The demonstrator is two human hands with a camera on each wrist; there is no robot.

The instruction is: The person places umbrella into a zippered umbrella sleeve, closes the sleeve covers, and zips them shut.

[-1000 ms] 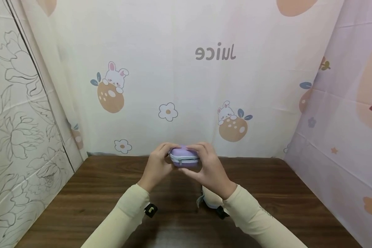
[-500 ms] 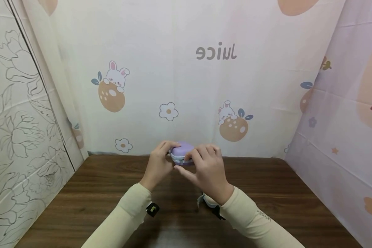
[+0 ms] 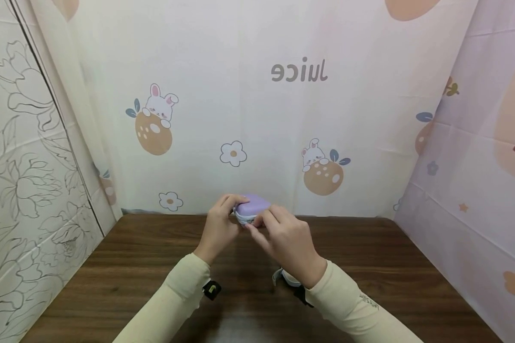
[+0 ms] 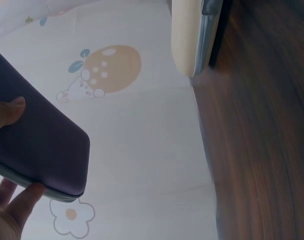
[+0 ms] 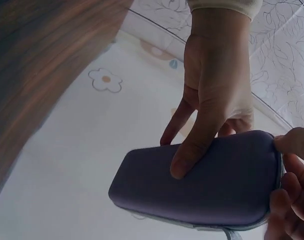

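A purple zippered hard case (image 3: 252, 205) is held up above the far part of the table. My left hand (image 3: 219, 226) grips its left end, and in the right wrist view that thumb lies across the purple shell (image 5: 227, 185). My right hand (image 3: 289, 238) pinches the zippered edge at the case's front right, with fingers curled. A short strap or pull tab (image 5: 233, 234) hangs from the seam in the right wrist view. My right fingertips cover part of the zipper, so whether they hold its slider is hidden. The case looks closed.
A cream zippered case (image 4: 188, 37) stands on the dark wooden table (image 3: 154, 281), partly hidden behind the right wrist in the head view. A printed curtain (image 3: 257, 119) hangs behind the table's far edge, with more fabric at both sides.
My right hand has shifted from holding the case's right end to pinching its front zippered edge, its fingers curling in. The case has tilted so more of its purple top shows. My left hand stays nearly still.
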